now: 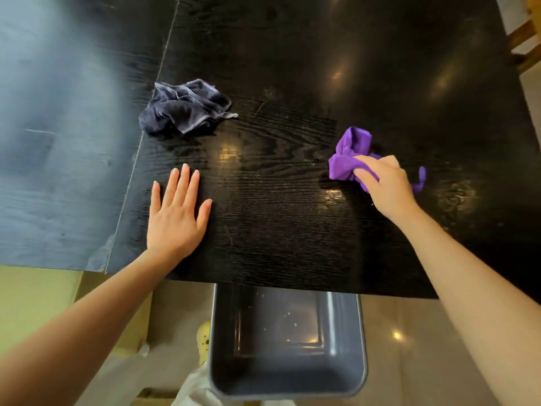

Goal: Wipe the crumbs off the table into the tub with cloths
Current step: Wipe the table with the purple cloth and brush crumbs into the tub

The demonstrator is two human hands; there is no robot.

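My right hand grips a crumpled purple cloth on the black wooden table, right of centre. My left hand lies flat on the table near its front edge, fingers spread, holding nothing. A crumpled dark blue-grey cloth lies loose on the table a little beyond my left hand. A grey plastic tub sits below the table's front edge, between my arms, with a few pale crumbs on its bottom. Tiny specks show on the table near the purple cloth.
A seam runs from the table's far middle to its front left, joining a second dark panel. Pale floor lies below the front edge. A yellow shoe shows left of the tub. Wooden furniture stands at the far right.
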